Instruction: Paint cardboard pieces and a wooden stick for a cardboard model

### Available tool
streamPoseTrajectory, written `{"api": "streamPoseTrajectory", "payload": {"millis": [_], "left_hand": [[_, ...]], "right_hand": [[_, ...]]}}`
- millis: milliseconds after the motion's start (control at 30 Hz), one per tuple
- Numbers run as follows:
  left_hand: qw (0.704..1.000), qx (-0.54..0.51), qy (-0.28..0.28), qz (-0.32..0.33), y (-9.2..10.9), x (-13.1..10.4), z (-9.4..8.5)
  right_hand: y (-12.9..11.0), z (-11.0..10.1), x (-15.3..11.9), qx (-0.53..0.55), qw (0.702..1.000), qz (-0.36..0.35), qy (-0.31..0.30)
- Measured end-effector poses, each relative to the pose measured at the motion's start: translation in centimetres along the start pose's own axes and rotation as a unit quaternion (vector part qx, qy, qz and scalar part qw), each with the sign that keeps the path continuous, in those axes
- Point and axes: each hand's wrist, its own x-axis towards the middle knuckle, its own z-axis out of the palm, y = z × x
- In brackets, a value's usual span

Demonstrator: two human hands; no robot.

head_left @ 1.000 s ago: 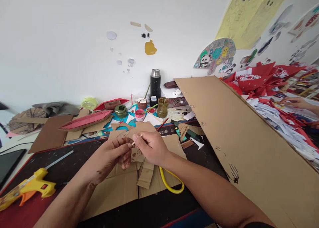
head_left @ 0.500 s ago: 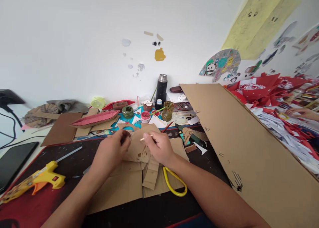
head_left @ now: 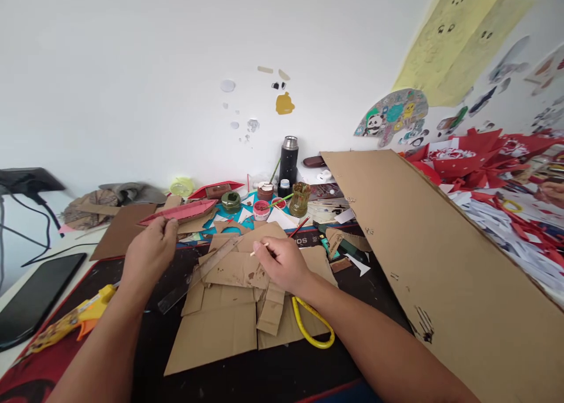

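Observation:
My right hand [head_left: 284,263] pinches a thin wooden stick [head_left: 259,249] above the cardboard pieces in the middle. My left hand [head_left: 152,244] is at the near end of the pink boat-shaped piece [head_left: 189,211], its fingers bent and close together; whether it grips anything cannot be made out. Between the hands, a clear ruler [head_left: 207,268] lies slantwise over the brown cardboard [head_left: 215,326]. A yellow loop [head_left: 314,326] rests below my right wrist. The yellow glue gun [head_left: 83,316] lies left of my left forearm, partly hidden by it.
Paint jars [head_left: 261,209], a glass jar [head_left: 300,199] and a black flask [head_left: 288,161] stand at the back. A large cardboard sheet [head_left: 432,256] slants along the right. A black phone [head_left: 39,297] lies at the left. Another person's hand [head_left: 551,191] shows at the right edge.
My left hand has moved left, away from my right hand, toward the pink piece, uncovering the ruler. My right hand still holds the stick. The view has shifted slightly.

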Motion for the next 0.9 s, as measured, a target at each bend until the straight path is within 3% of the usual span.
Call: {"api": "streamPoseTrajectory", "payload": {"millis": [167, 433, 633, 733, 833, 900], "left_hand": [[0.998, 0.048, -0.037, -0.008, 0.6, -0.5, 0.1], [0.994, 0.066, -0.074, 0.035, -0.3, -0.5, 1.2], [0.998, 0.051, -0.016, 0.041, 0.9, -0.6, 1.0], [0.997, -0.056, -0.022, 0.044, 2.5, -1.6, 1.0], [0.961, -0.239, -0.118, 0.073, 4.2, -3.0, 1.2], [0.939, -0.279, -0.173, 0.105, 5.2, -3.8, 1.5]], "right_hand": [[0.0, 0.0, 0.1, 0.012, 1.0, 0.011, -0.003], [0.3, 0.2, 0.1, 0.038, 0.998, 0.033, -0.029], [0.0, 0.2, 0.1, 0.049, 0.997, 0.041, -0.043], [-0.2, 0.3, 0.0, 0.064, 0.996, 0.044, -0.054], [-0.5, 0.3, -0.1, 0.063, 0.995, 0.042, -0.07], [-0.7, 0.3, -0.1, 0.046, 0.995, 0.044, -0.074]]}}
